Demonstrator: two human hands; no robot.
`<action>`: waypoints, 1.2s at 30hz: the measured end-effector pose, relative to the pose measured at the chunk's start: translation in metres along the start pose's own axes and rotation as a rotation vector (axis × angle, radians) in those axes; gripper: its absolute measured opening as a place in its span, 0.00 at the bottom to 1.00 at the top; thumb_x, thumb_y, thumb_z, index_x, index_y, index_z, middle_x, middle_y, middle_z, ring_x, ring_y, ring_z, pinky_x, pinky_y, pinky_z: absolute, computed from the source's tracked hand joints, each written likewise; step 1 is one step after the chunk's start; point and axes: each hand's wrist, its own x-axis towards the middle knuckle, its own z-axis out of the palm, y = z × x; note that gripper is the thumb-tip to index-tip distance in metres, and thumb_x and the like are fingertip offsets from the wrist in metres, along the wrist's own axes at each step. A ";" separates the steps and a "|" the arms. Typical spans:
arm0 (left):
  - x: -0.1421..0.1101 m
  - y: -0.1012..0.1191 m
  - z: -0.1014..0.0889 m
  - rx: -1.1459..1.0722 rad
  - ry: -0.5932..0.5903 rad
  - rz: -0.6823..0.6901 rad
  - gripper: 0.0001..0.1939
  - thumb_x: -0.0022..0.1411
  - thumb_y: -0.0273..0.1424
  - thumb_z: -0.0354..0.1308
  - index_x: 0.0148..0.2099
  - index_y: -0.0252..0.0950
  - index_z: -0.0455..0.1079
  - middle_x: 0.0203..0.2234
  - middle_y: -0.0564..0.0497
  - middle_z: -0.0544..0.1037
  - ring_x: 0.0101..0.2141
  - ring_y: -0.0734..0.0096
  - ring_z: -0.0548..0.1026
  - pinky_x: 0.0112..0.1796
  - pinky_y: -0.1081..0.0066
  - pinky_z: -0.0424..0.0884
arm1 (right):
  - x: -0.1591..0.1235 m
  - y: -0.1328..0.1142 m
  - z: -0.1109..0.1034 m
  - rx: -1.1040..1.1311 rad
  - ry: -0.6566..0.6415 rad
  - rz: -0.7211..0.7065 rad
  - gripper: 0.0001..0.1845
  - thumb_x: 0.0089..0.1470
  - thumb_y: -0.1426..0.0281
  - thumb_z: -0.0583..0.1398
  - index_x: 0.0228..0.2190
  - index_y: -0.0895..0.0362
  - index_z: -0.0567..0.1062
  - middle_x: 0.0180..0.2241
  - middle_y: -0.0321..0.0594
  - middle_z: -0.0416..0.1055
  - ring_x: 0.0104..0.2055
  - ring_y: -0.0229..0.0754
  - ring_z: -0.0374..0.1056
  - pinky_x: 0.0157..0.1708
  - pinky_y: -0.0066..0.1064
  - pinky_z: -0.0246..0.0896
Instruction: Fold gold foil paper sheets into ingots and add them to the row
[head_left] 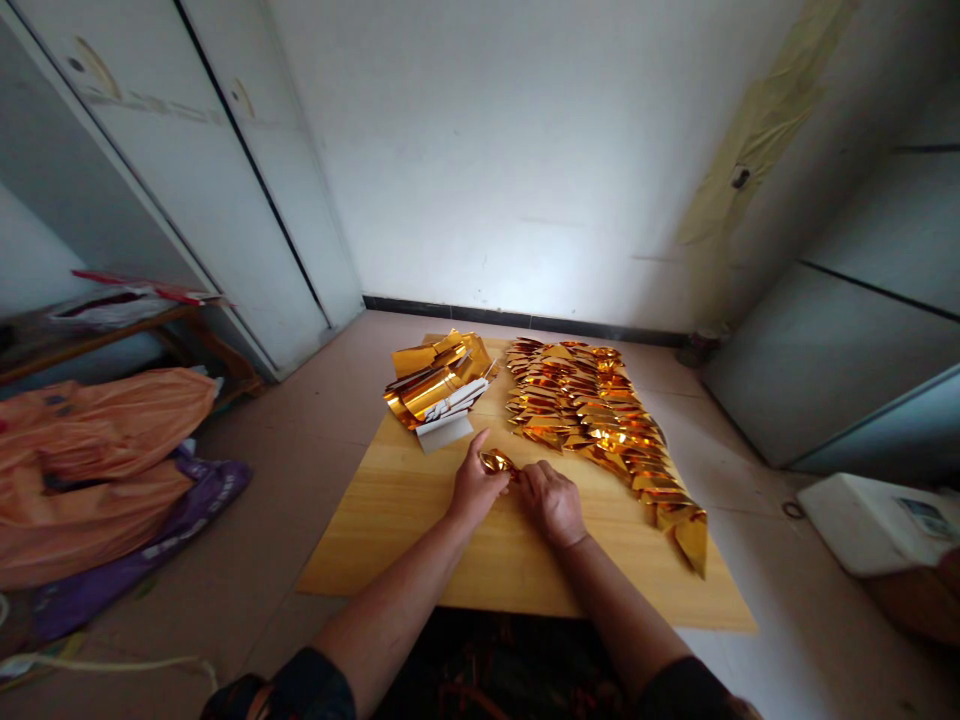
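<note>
My left hand and my right hand meet over the middle of a low wooden table. Both pinch a small piece of gold foil paper, which sits between their fingertips just above the tabletop. Behind the left hand lies a loose stack of flat gold foil sheets with white backs showing. To the right, several folded gold foil pieces lie in overlapping rows that run from the far edge toward the near right corner.
An orange plastic bag and a purple bag lie on the floor to the left. A white box stands on the floor at the right. White cabinet doors and a wall close off the back.
</note>
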 end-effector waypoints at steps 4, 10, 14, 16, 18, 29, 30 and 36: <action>0.000 0.003 0.001 -0.067 -0.002 -0.033 0.43 0.44 0.21 0.60 0.63 0.41 0.51 0.23 0.59 0.73 0.15 0.81 0.69 0.18 0.81 0.64 | -0.001 -0.001 -0.004 0.123 -0.030 0.005 0.11 0.60 0.69 0.51 0.32 0.57 0.72 0.28 0.38 0.69 0.28 0.35 0.66 0.29 0.23 0.56; -0.001 0.010 0.002 -0.149 0.029 -0.066 0.46 0.43 0.20 0.61 0.64 0.39 0.49 0.24 0.57 0.74 0.16 0.82 0.69 0.18 0.83 0.63 | -0.004 0.002 -0.007 0.204 -0.043 0.034 0.13 0.55 0.69 0.54 0.43 0.58 0.70 0.32 0.41 0.72 0.31 0.38 0.70 0.32 0.25 0.62; -0.002 0.011 0.001 -0.191 0.013 -0.078 0.47 0.44 0.21 0.61 0.65 0.37 0.46 0.23 0.58 0.74 0.16 0.82 0.69 0.18 0.82 0.63 | -0.004 0.003 -0.005 0.205 -0.042 0.058 0.13 0.54 0.70 0.54 0.42 0.58 0.70 0.33 0.41 0.72 0.32 0.38 0.70 0.32 0.25 0.62; -0.003 0.012 0.001 -0.199 0.014 -0.083 0.47 0.44 0.21 0.61 0.65 0.38 0.46 0.23 0.58 0.74 0.16 0.82 0.69 0.18 0.83 0.62 | -0.004 0.003 -0.005 0.209 -0.045 0.066 0.12 0.54 0.69 0.54 0.41 0.58 0.70 0.32 0.40 0.72 0.32 0.38 0.70 0.32 0.25 0.62; -0.003 0.013 0.001 -0.196 0.018 -0.083 0.48 0.44 0.21 0.61 0.65 0.38 0.46 0.23 0.58 0.74 0.16 0.82 0.68 0.18 0.83 0.62 | -0.003 0.003 -0.006 0.211 -0.049 0.064 0.12 0.55 0.67 0.54 0.40 0.58 0.71 0.32 0.40 0.72 0.31 0.38 0.70 0.31 0.25 0.61; -0.003 0.009 0.005 -0.221 0.000 -0.048 0.43 0.43 0.23 0.61 0.62 0.37 0.52 0.27 0.56 0.73 0.21 0.79 0.70 0.22 0.79 0.68 | 0.000 -0.003 0.003 0.278 -0.034 0.181 0.14 0.61 0.69 0.50 0.29 0.56 0.74 0.28 0.38 0.74 0.29 0.35 0.70 0.30 0.22 0.59; -0.003 0.009 0.004 -0.242 -0.006 -0.047 0.44 0.43 0.23 0.61 0.63 0.36 0.52 0.27 0.56 0.73 0.21 0.80 0.70 0.22 0.79 0.68 | 0.000 -0.004 0.005 0.318 -0.030 0.205 0.14 0.61 0.68 0.50 0.30 0.56 0.74 0.29 0.38 0.74 0.30 0.36 0.71 0.30 0.22 0.59; -0.005 0.012 0.003 -0.246 -0.040 -0.073 0.42 0.44 0.22 0.60 0.62 0.36 0.52 0.23 0.58 0.72 0.18 0.81 0.68 0.19 0.81 0.65 | -0.001 -0.010 0.008 0.360 -0.039 0.251 0.14 0.60 0.69 0.50 0.29 0.55 0.74 0.28 0.37 0.74 0.29 0.36 0.71 0.30 0.24 0.60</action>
